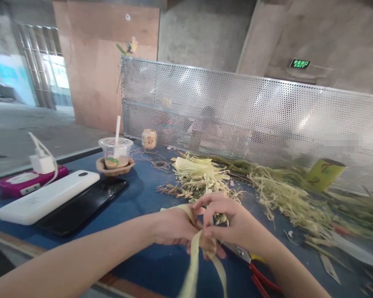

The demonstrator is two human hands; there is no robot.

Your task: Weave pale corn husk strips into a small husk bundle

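Both hands meet over the blue table, working a pale green flat plant strip (191,267) that looks like husk. One part lies over the back of my left hand (175,225), and two long ends hang down towards the table's front. My left hand is closed around the strip, its fingers partly hidden. Thumb and fingers of my right hand (231,219) pinch the strip just above. Beneath the right wrist lie scissors (244,252) with red handles. Just beyond the hands sits a bundle of pale husks (202,167) with frayed ends.
On the left lie a white power bank (51,196), a black phone (83,207) and a magenta power strip (32,180). A plastic cup (115,147) with a straw stands behind. Shredded strips (276,192) and a blade (329,269) are at right. A perforated metal screen (236,111) borders the table.
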